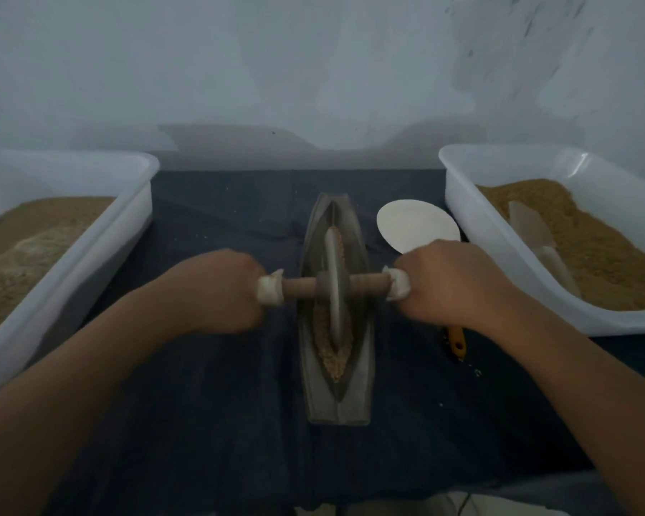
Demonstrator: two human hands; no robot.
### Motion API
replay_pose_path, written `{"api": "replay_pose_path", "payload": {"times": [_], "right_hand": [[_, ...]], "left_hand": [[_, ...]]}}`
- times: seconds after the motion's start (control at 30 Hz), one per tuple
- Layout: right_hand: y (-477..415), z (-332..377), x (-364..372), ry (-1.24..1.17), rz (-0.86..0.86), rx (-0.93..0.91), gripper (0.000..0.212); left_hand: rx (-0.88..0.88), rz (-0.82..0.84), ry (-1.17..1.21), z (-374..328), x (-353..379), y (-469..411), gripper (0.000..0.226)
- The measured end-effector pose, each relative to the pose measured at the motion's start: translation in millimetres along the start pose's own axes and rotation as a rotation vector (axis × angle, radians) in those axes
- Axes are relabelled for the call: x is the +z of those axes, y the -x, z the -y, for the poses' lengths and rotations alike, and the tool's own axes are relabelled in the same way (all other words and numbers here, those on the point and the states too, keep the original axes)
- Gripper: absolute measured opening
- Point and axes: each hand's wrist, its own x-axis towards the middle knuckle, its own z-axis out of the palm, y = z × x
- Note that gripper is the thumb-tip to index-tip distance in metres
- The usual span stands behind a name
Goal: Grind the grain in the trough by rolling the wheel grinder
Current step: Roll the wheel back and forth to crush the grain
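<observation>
A long grey boat-shaped trough [362,385] lies lengthwise on the dark cloth in front of me. Pale brown grain [334,361] fills its groove. The grey wheel grinder [335,284] stands upright in the groove near the middle, on a wooden axle with white-wrapped ends. My left hand [220,290] grips the axle's left end and my right hand [447,281] grips its right end. Both fists hide most of the white wrapping.
A white tub [101,251] of brown meal stands at the left, and another white tub [499,232] with meal and a pale scoop [537,232] at the right. A white round plate [414,221] lies beyond my right hand. A yellow-handled tool [457,338] lies under my right wrist.
</observation>
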Motion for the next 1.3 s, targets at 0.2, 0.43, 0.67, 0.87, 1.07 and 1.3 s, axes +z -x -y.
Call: {"api": "replay_pose_path", "payload": {"times": [0.2, 0.43, 0.67, 0.87, 1.07, 1.3], "right_hand": [[-61, 0, -15, 0.030, -0.212, 0.156, 0.043], [4, -2, -14, -0.101, -0.004, 0.000, 0.038], [-32, 0, -8, 0.063, -0.256, 0.069, 0.043], [-53, -2, -17, 0.026, -0.152, 0.127, 0.039], [37, 4, -3, -0.106, -0.165, -0.019, 0.039], [-67, -1, -20, 0.059, -0.206, 0.165, 0.051]], "left_hand": [[-0.136, -0.325, -0.153, -17, -33, -70, 0.030], [0.043, 0.085, -0.063, -8, -20, -14, 0.021], [-0.058, -0.164, -0.089, -14, -26, -46, 0.028], [-0.072, -0.141, -0.094, -19, -40, -60, 0.025], [0.076, 0.023, -0.138, -7, -11, -2, 0.024], [-0.122, -0.216, -0.083, -7, -34, -76, 0.027]]}}
